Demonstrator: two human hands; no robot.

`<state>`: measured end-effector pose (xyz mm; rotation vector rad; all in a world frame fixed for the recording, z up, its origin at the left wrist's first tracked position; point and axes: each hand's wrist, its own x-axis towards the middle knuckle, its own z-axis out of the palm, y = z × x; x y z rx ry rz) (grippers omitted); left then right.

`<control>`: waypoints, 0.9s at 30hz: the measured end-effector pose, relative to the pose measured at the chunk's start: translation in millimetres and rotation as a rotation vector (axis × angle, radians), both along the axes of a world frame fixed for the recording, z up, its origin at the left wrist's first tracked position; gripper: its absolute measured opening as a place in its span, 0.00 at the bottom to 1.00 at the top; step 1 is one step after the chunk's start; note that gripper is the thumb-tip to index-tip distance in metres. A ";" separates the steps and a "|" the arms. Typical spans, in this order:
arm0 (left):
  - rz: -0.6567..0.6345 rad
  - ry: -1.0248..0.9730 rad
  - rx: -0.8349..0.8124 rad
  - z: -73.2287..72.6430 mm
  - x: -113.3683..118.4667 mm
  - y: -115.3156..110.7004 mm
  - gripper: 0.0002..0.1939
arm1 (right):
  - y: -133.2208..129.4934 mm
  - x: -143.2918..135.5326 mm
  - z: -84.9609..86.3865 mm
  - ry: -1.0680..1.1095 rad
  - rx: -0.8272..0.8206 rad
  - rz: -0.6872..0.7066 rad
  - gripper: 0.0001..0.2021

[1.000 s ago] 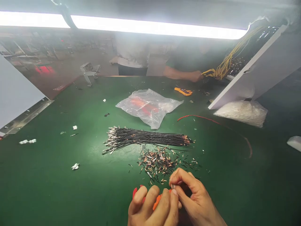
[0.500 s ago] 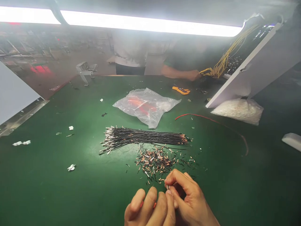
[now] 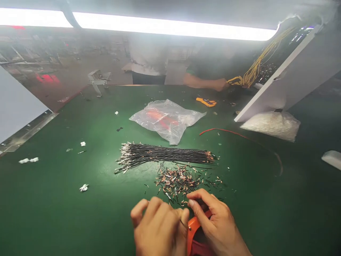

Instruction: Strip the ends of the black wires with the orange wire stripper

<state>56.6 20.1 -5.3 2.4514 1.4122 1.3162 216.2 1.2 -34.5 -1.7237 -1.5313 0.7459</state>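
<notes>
My left hand (image 3: 160,224) is closed, knuckles up, beside an orange hand tool (image 3: 194,224) with a small rivet. The left fingers appear wrapped round the tool, though they hide most of it. A thin dark strand shows at the left fingertips. My right hand (image 3: 213,217) pinches with thumb and forefinger; whatever sits between those tips is too small to make out. Part of the orange tool shows behind the right fingers. Just beyond both hands lies a pile of short black and copper wire scraps (image 3: 177,179). Behind it is a bundle of black wires (image 3: 165,153) with metal terminals at the left end.
A clear plastic bag (image 3: 167,121) with red contents lies mid-table. Yellow-orange pliers (image 3: 206,102) and a red wire (image 3: 234,133) are at right. A filled bag (image 3: 271,126) leans by a white panel (image 3: 279,78). A co-worker's arm (image 3: 204,83) reaches in across the table.
My left hand has turned and shifted a little left, away from the right fingertips. More of the orange tool now shows between the hands. The right hand has barely moved.
</notes>
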 end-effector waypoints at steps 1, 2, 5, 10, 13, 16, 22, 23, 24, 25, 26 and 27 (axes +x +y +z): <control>0.003 -0.053 -0.065 -0.3 -3.8 3.9 0.14 | -0.1 -0.3 0.7 0.030 0.001 -0.033 0.12; 0.012 -0.084 -0.097 -0.5 -8.0 7.9 0.15 | -0.2 -0.7 1.6 0.060 0.000 -0.055 0.13; 0.028 -0.138 -0.154 0.0 -18.2 17.0 0.14 | -0.6 -1.7 3.3 0.148 0.005 -0.092 0.17; 0.047 -0.388 -0.370 2.4 -17.8 21.6 0.13 | -0.8 0.4 0.2 0.182 0.087 -0.070 0.16; 0.034 -0.611 -0.608 3.4 -15.3 21.9 0.15 | -1.6 2.3 -2.0 0.154 0.121 -0.020 0.13; 0.004 -0.778 -0.802 3.9 -16.5 23.2 0.16 | -2.8 2.3 -1.4 0.104 0.152 0.036 0.11; 0.008 -1.191 -1.099 12.6 -19.1 31.0 0.22 | -9.3 8.6 9.5 -0.107 0.175 0.264 0.10; 0.006 -1.240 -1.123 14.7 -18.9 32.7 0.21 | -11.4 12.6 11.3 -0.189 0.150 0.348 0.08; 0.003 -1.275 -1.141 16.5 -18.6 34.2 0.20 | -14.0 17.3 12.6 -0.279 0.131 0.431 0.07; -0.001 -1.298 -1.158 17.8 -18.4 35.5 0.21 | -16.9 22.5 13.2 -0.370 0.127 0.501 0.12; -0.005 -1.315 -1.169 18.8 -18.3 36.4 0.21 | -20.1 28.0 13.0 -0.441 0.149 0.544 0.21; -0.007 -1.325 -1.165 19.2 -18.4 37.0 0.21 | -23.4 33.3 12.0 -0.506 0.186 0.582 0.30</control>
